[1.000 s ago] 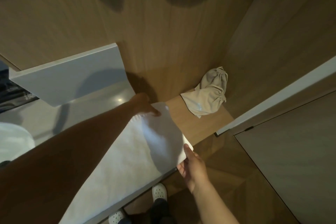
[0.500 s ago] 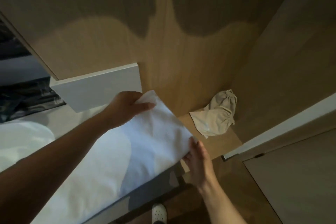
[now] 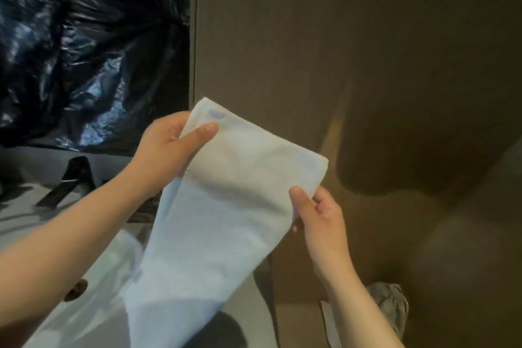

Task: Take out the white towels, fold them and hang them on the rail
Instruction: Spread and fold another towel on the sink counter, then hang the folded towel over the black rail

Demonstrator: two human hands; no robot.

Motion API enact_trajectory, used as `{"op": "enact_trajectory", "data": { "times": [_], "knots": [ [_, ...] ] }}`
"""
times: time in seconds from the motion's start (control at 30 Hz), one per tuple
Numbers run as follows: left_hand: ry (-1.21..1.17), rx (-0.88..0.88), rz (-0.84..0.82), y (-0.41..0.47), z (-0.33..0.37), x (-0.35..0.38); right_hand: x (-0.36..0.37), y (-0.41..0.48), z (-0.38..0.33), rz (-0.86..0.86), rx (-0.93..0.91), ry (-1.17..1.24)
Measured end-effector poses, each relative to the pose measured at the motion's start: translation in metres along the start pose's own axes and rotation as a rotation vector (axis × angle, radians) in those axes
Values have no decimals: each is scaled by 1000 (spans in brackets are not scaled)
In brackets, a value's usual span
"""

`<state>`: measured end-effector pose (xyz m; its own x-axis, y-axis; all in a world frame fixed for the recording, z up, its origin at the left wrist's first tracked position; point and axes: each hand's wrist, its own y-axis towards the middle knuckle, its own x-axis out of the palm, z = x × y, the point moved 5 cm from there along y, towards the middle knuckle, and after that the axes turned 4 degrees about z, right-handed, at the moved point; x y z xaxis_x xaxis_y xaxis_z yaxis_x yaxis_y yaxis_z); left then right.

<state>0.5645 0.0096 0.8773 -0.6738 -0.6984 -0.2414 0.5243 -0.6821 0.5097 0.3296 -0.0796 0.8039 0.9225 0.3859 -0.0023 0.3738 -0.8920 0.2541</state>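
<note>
1. White towel [image 3: 226, 206] is held up in the air in front of the wood panel [image 3: 353, 65]. Its folded top end is stretched between both hands, and the rest hangs down toward the lower left.
2. Left hand [image 3: 166, 150] grip: pinches the upper-left corner, thumb on the front, fingers behind.
3. Right hand [image 3: 319, 215] grip: holds the right edge just below the folded corner, thumb on the front, fingers curled behind.
4. Black plastic bag [image 3: 84, 51], crinkled, at upper left beside the panel's edge.
5. Grey counter [image 3: 25, 161] below the bag carries a dark angled fitting [image 3: 76, 175], possibly a tap; it is blurred.
6. Crumpled beige cloth [image 3: 391, 302] at lower right, partly behind the right forearm.
</note>
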Motion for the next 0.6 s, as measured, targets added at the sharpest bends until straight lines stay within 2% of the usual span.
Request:
{"op": "enact_trajectory", "data": {
  "times": [0.13, 0.27, 0.4, 0.6],
  "knots": [
    [-176, -7, 164, 23, 4, -54, 46, 31, -67, -30, -178, -87],
    [-357, 3, 226, 52, 4, -100, 92, 59, -126, 11, -336, -232],
    [-544, 37, 159, 85, 4, -130, 124, 77, -169, 79, -393, -296],
    [-638, 73, 71, 121, 6, -161, 158, 93, -211, 181, -379, -372]
  ]
}}
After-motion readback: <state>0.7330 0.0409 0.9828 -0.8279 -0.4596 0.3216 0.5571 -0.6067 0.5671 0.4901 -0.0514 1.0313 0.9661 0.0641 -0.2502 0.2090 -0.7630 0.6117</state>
